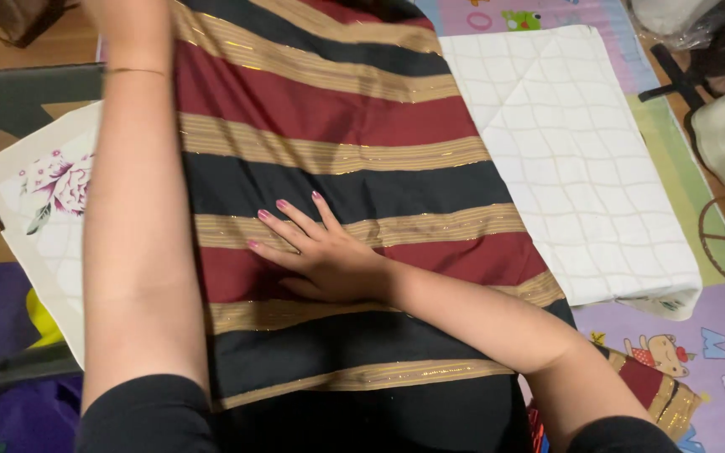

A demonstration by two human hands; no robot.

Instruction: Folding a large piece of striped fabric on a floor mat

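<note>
Here right hand [320, 252] flat, fingers spread on striped cloth [329, 109]; left hand out of view.

striped cloth [337, 168]: woven fabric, matt red and black bands; gold bands with a metallic glint, finely ribbed.
white quilted cloth [572, 168], at 2 o'clock: matt, soft, stitched in squares.
floral cloth [44, 193], at 9 o'clock: matt white, printed flower.
play mat [715, 361], at 4 o'clock: smooth, faintly glossy, printed.
right hand [320, 252]: nails polished glossy pink.
</note>
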